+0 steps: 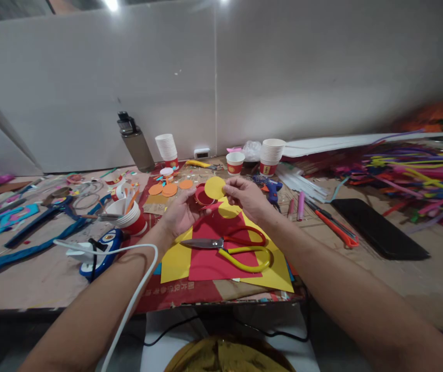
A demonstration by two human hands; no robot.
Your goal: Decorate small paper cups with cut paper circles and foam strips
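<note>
My left hand [182, 213] is closed on a small red ring-shaped piece [201, 199], whose exact kind I cannot make out. Between the thumb and fingers of my right hand [241, 195] is a yellow paper circle [214, 188], held up close beside the red piece and partly overlapping it. Another yellow circle [229, 210] lies just below on red paper [209, 261]. Across the red sheet rest large scissors [221, 244] with one red and one yellow handle loop. Yellow paper [279, 266] lies under the red sheet. Orange circles [169, 190] are spread beyond my left hand.
Stacked paper cups [271, 155] stand at the back, near a blue glue gun [272, 189]. A grey bottle [138, 147] leans back left. A black phone [378, 227] and colourful pipe cleaners [418, 181] lie right. A white cable [143, 289] crosses over my left forearm.
</note>
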